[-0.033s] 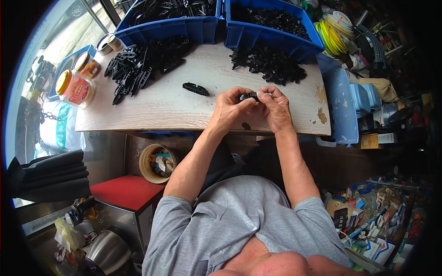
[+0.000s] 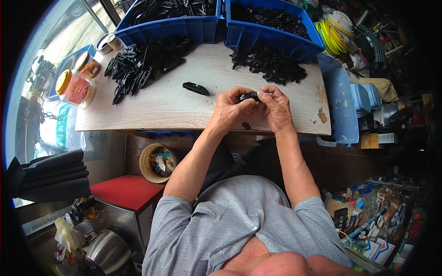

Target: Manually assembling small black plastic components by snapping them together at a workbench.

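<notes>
Near the table's front edge, my left hand (image 2: pixel 228 108) pinches a small black plastic part (image 2: pixel 249 96), its fingers curled round one end. My right hand (image 2: pixel 276 108) grips the other end between thumb and fingers, so both hands meet on it. Much of the part is covered by the fingers. Left of my hands lies a single long black plastic piece (image 2: pixel 195 89) with curved sides. A pile of long black pieces (image 2: pixel 138 69) spreads over the table's left half, and a heap of smaller black pieces (image 2: pixel 269 64) lies at the back right.
Two blue bins (image 2: pixel 168 30) of black parts stand along the back of the pale wooden table (image 2: pixel 161 108). Jars with yellow lids (image 2: pixel 76 87) sit at its left edge. Below are a waste bucket (image 2: pixel 146 163) and a red-topped cabinet (image 2: pixel 124 191); clutter fills the right side.
</notes>
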### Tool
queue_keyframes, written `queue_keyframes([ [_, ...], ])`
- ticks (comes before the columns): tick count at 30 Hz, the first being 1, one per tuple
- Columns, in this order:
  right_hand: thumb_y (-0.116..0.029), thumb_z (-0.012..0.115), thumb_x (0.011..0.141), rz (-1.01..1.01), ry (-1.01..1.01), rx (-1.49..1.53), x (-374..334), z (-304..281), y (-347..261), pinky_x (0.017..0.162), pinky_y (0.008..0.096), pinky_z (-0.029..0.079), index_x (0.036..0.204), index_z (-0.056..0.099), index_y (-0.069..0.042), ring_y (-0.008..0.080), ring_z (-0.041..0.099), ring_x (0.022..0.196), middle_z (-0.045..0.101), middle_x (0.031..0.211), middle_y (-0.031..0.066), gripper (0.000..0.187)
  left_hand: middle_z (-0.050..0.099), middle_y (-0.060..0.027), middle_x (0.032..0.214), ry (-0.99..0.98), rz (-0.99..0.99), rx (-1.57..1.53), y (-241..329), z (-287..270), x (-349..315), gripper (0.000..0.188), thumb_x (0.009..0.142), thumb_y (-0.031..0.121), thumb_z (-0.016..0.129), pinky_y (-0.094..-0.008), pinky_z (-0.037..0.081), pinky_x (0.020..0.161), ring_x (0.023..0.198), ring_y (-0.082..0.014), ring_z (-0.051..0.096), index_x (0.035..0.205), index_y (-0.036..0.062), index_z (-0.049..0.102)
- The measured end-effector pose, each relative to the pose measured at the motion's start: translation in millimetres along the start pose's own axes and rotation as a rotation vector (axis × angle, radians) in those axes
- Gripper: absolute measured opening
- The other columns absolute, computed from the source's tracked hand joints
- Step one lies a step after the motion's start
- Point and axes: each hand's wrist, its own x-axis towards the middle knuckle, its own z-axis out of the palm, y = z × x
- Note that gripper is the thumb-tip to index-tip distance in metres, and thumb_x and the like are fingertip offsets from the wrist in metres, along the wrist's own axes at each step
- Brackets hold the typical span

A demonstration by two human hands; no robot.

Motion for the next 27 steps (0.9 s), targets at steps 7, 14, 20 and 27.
queue_keyframes([
  [7,-0.010,0.078,0.088,-0.009,0.110,0.056,-1,1,6,0.068,0.0215,0.051,0.099,0.070,-0.007,0.0058,0.059,0.070,0.065,0.079,-0.0048,0.014,0.072,-0.0083,0.087,0.003,-0.023,-0.004,-4,0,1,0.025,0.089,0.005,0.069,-0.0245,0.056,0.066,0.074,-0.0108,0.067,0.112,-0.0055,0.067],
  [14,-0.012,0.079,0.087,0.015,0.081,0.024,-2,0,3,0.069,0.0203,0.049,0.098,0.071,-0.008,0.0058,0.059,0.070,0.064,0.078,-0.0058,0.014,0.069,-0.0062,0.082,0.013,-0.026,-0.027,0,4,0,0.024,0.089,0.009,0.071,-0.0236,0.054,0.063,0.070,-0.0090,0.064,0.108,-0.0059,0.068],
  [20,-0.011,0.076,0.088,0.020,0.082,0.036,-3,11,-2,0.062,0.0207,0.047,0.095,0.068,-0.006,0.0064,0.058,0.066,0.063,0.077,-0.0031,0.012,0.066,-0.0033,0.076,0.097,-0.126,-0.092,4,6,2,0.016,0.093,0.013,0.068,-0.0211,0.052,0.062,0.065,-0.0076,0.060,0.097,-0.0025,0.069],
  [27,-0.025,0.074,0.088,0.173,0.134,-0.239,0,19,-19,0.051,0.0230,0.042,0.080,0.061,-0.008,0.0063,0.052,0.054,0.056,0.065,-0.0031,0.023,0.067,-0.0060,0.079,0.196,-0.046,-0.100,1,7,0,0.014,0.092,0.011,0.068,-0.0220,0.052,0.057,0.062,-0.0082,0.060,0.096,-0.0032,0.069],
])
